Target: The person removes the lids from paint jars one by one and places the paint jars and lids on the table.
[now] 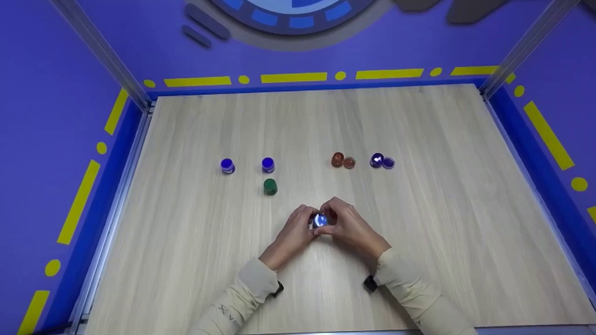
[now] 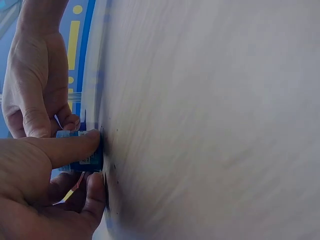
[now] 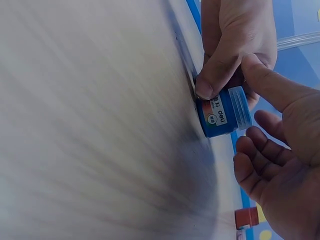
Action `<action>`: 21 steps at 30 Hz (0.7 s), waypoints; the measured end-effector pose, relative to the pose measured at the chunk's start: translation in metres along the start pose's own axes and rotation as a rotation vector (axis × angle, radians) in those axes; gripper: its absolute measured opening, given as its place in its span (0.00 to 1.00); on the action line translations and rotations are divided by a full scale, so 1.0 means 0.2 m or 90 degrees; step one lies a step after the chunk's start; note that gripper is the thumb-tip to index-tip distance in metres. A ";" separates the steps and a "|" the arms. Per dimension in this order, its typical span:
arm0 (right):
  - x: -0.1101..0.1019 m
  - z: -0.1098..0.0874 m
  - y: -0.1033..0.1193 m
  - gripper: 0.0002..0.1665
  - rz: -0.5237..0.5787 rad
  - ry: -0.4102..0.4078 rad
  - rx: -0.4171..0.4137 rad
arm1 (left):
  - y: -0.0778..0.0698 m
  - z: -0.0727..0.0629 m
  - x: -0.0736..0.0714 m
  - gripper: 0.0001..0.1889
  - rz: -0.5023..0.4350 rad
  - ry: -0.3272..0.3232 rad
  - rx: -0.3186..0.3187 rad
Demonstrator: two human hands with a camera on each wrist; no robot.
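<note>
A small blue paint jar (image 3: 217, 115) with a clear ridged lid (image 3: 240, 108) and a printed label stands at the table surface, between the two hands. My left hand (image 1: 296, 226) grips its body, the thumb (image 2: 82, 145) laid along the label side. Around the lid side is my right hand (image 1: 349, 225), its thumb (image 3: 270, 82) stretched out and its other fingers (image 3: 255, 160) loosely bent, with a gap between them and the lid in the right wrist view. From the head view the jar's top (image 1: 320, 220) shows shiny between the hands.
Beyond the hands stand two jars with violet-blue tops, one left (image 1: 227, 166) and one nearer the middle (image 1: 268, 164), and a green jar (image 1: 270, 186). To the right, an orange jar (image 1: 337, 159) and a purple jar (image 1: 376, 160) each have a round lid beside them. Blue walls enclose the table.
</note>
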State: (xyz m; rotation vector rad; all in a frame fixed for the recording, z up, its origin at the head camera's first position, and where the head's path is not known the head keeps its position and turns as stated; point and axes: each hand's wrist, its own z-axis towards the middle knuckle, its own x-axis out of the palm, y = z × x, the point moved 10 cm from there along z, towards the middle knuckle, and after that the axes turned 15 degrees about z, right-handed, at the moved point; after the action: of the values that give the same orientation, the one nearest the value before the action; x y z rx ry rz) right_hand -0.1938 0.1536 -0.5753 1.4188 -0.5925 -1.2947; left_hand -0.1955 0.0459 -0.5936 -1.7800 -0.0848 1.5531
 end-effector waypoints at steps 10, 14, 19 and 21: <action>0.00 0.00 -0.01 0.27 -0.026 -0.008 0.012 | 0.00 0.02 0.01 0.18 0.029 -0.013 0.014; 0.00 -0.01 -0.01 0.25 -0.031 -0.016 0.011 | -0.01 0.02 0.00 0.16 0.031 -0.022 0.028; 0.00 0.00 -0.01 0.22 -0.033 0.006 0.013 | 0.00 0.03 -0.01 0.15 0.013 -0.028 0.045; 0.01 0.01 -0.01 0.20 -0.028 0.028 0.008 | 0.01 0.03 -0.01 0.15 0.010 -0.025 0.047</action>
State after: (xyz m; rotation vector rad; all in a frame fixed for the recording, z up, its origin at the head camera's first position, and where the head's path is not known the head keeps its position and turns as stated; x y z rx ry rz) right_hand -0.1952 0.1516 -0.5770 1.4738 -0.5440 -1.2927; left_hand -0.2026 0.0471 -0.5935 -1.6967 -0.0329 1.5831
